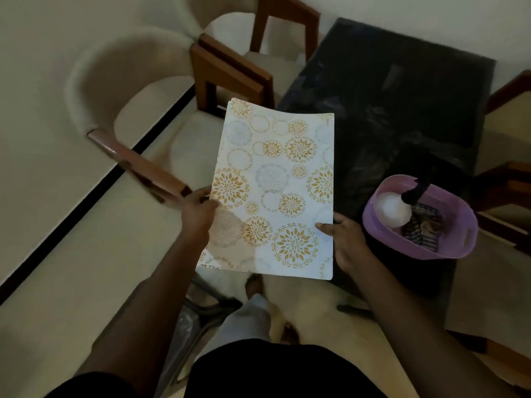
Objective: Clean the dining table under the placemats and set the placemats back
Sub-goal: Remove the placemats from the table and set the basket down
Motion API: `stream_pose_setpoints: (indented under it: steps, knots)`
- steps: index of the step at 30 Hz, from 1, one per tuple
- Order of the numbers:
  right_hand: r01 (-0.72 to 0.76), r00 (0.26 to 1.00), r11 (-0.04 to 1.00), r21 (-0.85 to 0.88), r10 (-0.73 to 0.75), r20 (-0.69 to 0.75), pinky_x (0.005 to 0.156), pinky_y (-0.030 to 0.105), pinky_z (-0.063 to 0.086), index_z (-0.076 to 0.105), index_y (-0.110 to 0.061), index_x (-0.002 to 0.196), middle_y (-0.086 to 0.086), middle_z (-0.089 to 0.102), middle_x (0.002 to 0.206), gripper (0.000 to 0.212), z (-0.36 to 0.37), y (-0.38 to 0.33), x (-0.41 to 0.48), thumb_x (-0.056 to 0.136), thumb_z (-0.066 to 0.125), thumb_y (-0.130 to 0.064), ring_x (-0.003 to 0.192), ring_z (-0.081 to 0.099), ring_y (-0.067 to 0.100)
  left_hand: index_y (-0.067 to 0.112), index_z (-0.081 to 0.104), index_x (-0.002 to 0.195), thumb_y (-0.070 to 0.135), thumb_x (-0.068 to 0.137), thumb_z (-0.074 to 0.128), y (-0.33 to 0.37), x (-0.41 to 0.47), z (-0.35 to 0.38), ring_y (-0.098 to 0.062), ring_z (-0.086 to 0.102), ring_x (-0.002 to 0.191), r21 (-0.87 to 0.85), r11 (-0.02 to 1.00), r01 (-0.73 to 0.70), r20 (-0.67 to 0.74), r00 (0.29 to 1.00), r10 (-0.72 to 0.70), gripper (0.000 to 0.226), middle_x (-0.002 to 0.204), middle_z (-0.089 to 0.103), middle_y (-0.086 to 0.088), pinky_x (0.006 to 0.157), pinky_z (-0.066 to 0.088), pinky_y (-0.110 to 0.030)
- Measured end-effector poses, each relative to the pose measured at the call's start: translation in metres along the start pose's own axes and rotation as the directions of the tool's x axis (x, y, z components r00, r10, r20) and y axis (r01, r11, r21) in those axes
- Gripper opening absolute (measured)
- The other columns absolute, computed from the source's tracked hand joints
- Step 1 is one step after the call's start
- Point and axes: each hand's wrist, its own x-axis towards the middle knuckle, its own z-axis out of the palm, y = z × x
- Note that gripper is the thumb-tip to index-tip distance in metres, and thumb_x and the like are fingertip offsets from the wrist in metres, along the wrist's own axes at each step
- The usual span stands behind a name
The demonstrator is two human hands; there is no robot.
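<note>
I hold a white placemat (275, 191) printed with gold and grey flower circles in the air, over the near left edge of the dark glossy dining table (402, 90). My left hand (198, 214) pinches its left edge. On the right edge near the bottom, my right hand (344, 239) grips it with the thumb on top. The mat may be a stack of more than one; I cannot tell. The table top beyond the mat is bare and dark.
A purple plastic basket (459, 225) sits on the table's near right, holding a white round object (392, 209) and a striped cloth (422, 228). Wooden chairs (230, 73) with cream seats stand left of the table, another chair (508, 179) on the right. My feet are on the pale floor below.
</note>
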Motion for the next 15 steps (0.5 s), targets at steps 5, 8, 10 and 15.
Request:
stream_pose_setpoints:
  steps: [5, 8, 10, 15]
  knots:
    - [-0.037, 0.998, 0.992, -0.121, 0.044, 0.053, 0.088, 0.057, 0.061, 0.066, -0.004, 0.13, 0.017, 0.076, 0.116, 0.039, 0.026, 0.028, -0.018, 0.092, 0.067, 0.008, 0.101, 0.075, 0.039, 0.013, 0.079, 0.118, -0.01, 0.088, 0.055, -0.043, -0.056, -0.055, -0.029, 0.077, 0.101, -0.066, 0.997, 0.039, -0.168, 0.984, -0.05, 0.045, 0.105, 0.08, -0.006, 0.091, 0.063, -0.05]
    - [-0.021, 0.994, 0.98, -0.198, 0.042, 0.1, 0.084, 0.053, 0.063, 0.066, -0.006, 0.128, 0.016, 0.075, 0.115, 0.041, 0.053, 0.045, -0.03, 0.09, 0.07, 0.009, 0.098, 0.075, 0.036, 0.01, 0.077, 0.122, -0.01, 0.089, 0.054, -0.065, -0.083, -0.094, -0.031, 0.078, 0.098, -0.103, 0.993, 0.06, -0.256, 0.963, -0.085, 0.045, 0.101, 0.08, -0.008, 0.089, 0.064, -0.05]
    - [-0.012, 0.992, 0.967, -0.253, 0.044, 0.122, 0.083, 0.051, 0.063, 0.067, -0.007, 0.126, 0.014, 0.076, 0.113, 0.041, 0.075, 0.061, -0.04, 0.088, 0.072, 0.008, 0.094, 0.076, 0.034, 0.009, 0.075, 0.126, -0.011, 0.091, 0.053, -0.084, -0.098, -0.122, -0.028, 0.078, 0.097, -0.145, 0.986, 0.079, -0.295, 0.948, -0.119, 0.046, 0.102, 0.08, -0.009, 0.087, 0.065, -0.046]
    - [0.005, 0.984, 0.925, -0.379, 0.064, 0.169, 0.088, 0.053, 0.062, 0.074, -0.016, 0.105, 0.01, 0.078, 0.108, 0.022, 0.129, 0.113, -0.054, 0.09, 0.073, 0.0, 0.095, 0.076, 0.032, 0.011, 0.074, 0.12, -0.012, 0.095, 0.052, -0.132, -0.145, -0.183, -0.02, 0.076, 0.093, -0.267, 0.956, 0.118, -0.43, 0.873, -0.228, 0.042, 0.105, 0.078, -0.005, 0.075, 0.063, -0.031]
